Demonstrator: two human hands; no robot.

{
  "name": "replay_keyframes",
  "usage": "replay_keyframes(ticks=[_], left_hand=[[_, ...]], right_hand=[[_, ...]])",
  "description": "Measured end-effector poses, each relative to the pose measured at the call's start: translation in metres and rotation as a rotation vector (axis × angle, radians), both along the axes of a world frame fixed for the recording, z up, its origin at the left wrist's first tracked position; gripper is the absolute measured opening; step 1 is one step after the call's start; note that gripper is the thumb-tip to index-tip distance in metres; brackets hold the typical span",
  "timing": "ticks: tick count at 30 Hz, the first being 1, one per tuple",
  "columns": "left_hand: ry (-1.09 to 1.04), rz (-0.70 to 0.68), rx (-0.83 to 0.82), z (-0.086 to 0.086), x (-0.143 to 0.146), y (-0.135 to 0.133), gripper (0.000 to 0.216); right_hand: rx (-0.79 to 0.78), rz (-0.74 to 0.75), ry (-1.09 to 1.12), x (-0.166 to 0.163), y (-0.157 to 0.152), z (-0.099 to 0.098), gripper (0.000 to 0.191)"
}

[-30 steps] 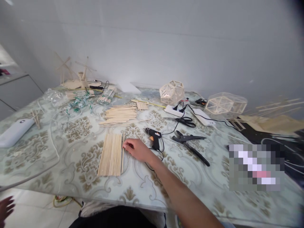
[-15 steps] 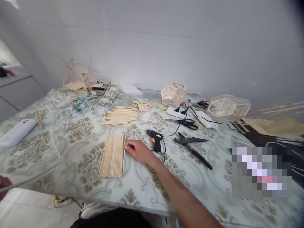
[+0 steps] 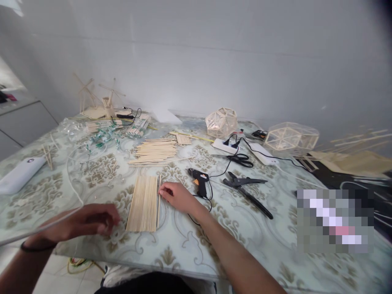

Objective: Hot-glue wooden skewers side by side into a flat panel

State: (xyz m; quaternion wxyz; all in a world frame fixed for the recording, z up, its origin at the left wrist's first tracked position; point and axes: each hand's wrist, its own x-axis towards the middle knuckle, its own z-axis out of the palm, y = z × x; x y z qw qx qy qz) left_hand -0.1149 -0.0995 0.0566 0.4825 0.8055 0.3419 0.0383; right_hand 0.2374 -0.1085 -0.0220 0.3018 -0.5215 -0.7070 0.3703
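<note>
A flat row of thin wooden sticks (image 3: pixel 141 204) lies side by side on the table. My right hand (image 3: pixel 172 196) rests at its right edge, the thumb and fingers pinched on a single wooden stick (image 3: pixel 158 208), which lies a narrow gap away from the row. Left of the row, my left hand (image 3: pixel 88 222) hovers above the table, slightly blurred, with loosely bent fingers and nothing visible in them. A white cable (image 3: pixel 58 220) passes across the left wrist. Right of my right hand lies a black hot glue gun (image 3: pixel 200 181).
Behind the row is a pile of sticks (image 3: pixel 157 150). Black cutters (image 3: pixel 246 194), scissors (image 3: pixel 241 159) and a power strip (image 3: pixel 225 145) lie to the right. Stick-framed shapes (image 3: pixel 222 122) stand at the back. A white device (image 3: pixel 23 173) sits far left.
My left hand has come in from the left edge towards the row of sticks. My right hand stays at the single stick, and the view has shifted slightly.
</note>
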Motion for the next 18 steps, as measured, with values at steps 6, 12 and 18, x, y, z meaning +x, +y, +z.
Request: replay_keyframes(ticks=[6, 12, 18], left_hand=[[-0.006, 0.004, 0.157, -0.030, 0.077, 0.036, 0.036], [0.081, 0.060, 0.567, -0.062, 0.118, 0.069, 0.065], [0.171, 0.039, 0.609, -0.072, 0.133, 0.072, 0.087]], right_hand=[[0.006, 0.005, 0.030, 0.000, 0.001, -0.003, 0.011], [-0.005, -0.014, 0.044, 0.001, 0.000, -0.004, 0.024], [-0.059, 0.029, 0.007, 0.003, -0.003, -0.003, 0.046]])
